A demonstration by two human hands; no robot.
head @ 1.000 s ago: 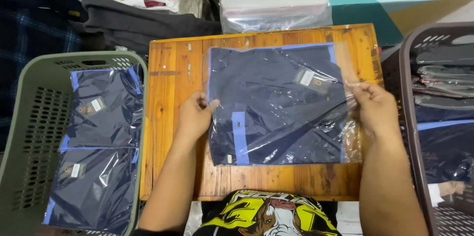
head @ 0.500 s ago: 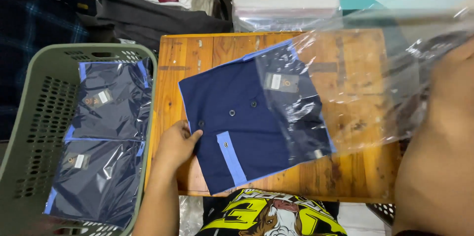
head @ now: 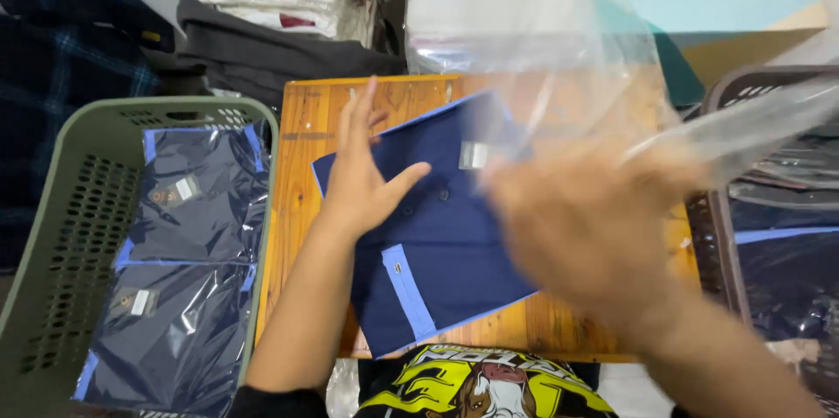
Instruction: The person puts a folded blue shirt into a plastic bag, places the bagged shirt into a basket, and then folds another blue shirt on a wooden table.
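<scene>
The wooden table carries a folded navy shirt at centre, with a green basket of bagged shirts at 9 o'clock. The left hand lies flat and fully open on the shirt's 10 o'clock corner. The right hand, blurred at 3 o'clock, holds a clear plastic bag; its finger spread cannot be determined.

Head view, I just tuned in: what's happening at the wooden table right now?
A person has a folded navy shirt with light blue trim lying on the wooden table. Their left hand rests flat on it. The right hand, blurred by motion, is up close to the camera by a clear plastic bag raised above the table. A green basket on the left holds bagged navy shirts; a dark basket on the right holds more packed garments.
</scene>
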